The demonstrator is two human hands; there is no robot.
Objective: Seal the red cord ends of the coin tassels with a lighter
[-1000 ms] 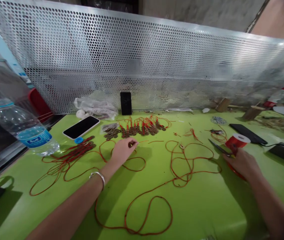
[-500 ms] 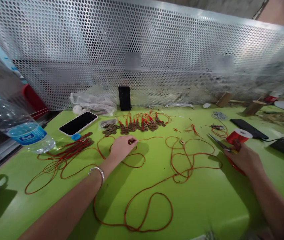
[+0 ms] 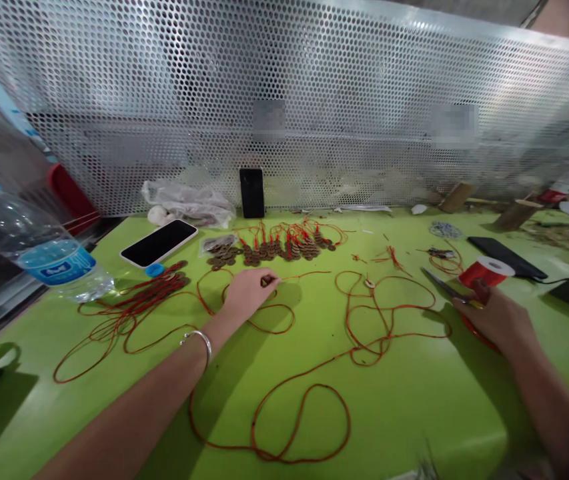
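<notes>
Here, the left hand [image 3: 250, 293] is pinching a thin cord [image 3: 314, 273], the right hand [image 3: 501, 317] is holding scissors [image 3: 441, 283] in a curled grip; the blue bottle label [image 3: 57, 263] is seemingly showing unreadable blur.

A craft workshop of some kind is suggested by the red cord [image 3: 278, 459], strung coins [image 3: 294, 249] and red spool [image 3: 484, 270] spread over a green tabletop [image 3: 394, 413], by the scissors [image 3: 439, 283] held there and by the perforated metal panel [image 3: 204, 80] behind.
</notes>
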